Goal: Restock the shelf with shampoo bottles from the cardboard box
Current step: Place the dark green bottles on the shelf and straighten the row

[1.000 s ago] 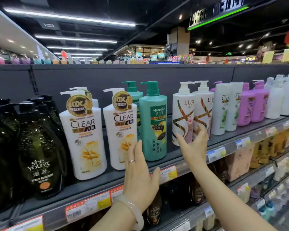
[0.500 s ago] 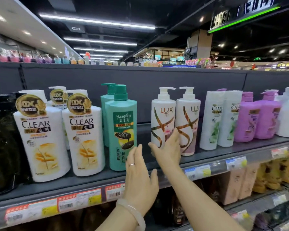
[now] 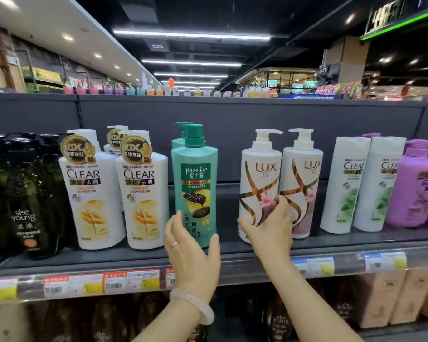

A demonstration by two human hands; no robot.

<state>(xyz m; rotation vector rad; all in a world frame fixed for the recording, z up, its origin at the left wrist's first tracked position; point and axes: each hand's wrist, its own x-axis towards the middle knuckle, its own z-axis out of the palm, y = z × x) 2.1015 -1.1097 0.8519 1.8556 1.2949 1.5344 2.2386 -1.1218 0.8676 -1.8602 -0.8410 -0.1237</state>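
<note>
A teal Hazeline shampoo bottle [image 3: 195, 174] stands upright at the front of the grey shelf [image 3: 232, 257], with another teal one right behind it. My left hand [image 3: 190, 253] wraps its base, fingers on the left side and thumb on the right. To the right stand two white LUX pump bottles. My right hand [image 3: 269, 230] grips the lower part of the left LUX bottle [image 3: 260, 174], its thumb on the left side and its fingers between the two. The cardboard box is not in view.
White CLEAR bottles [image 3: 92, 193] and dark See Young bottles [image 3: 25, 206] fill the shelf to the left. Slim white CLEAR bottles [image 3: 344, 183] and purple bottles [image 3: 415, 188] stand to the right. A gap separates the teal and LUX bottles. Price tags [image 3: 131, 280] line the shelf edge.
The view has shifted right along the shelf. My left hand rose from below the shelf edge onto the teal bottle's base. My right hand closed around the left LUX bottle.
</note>
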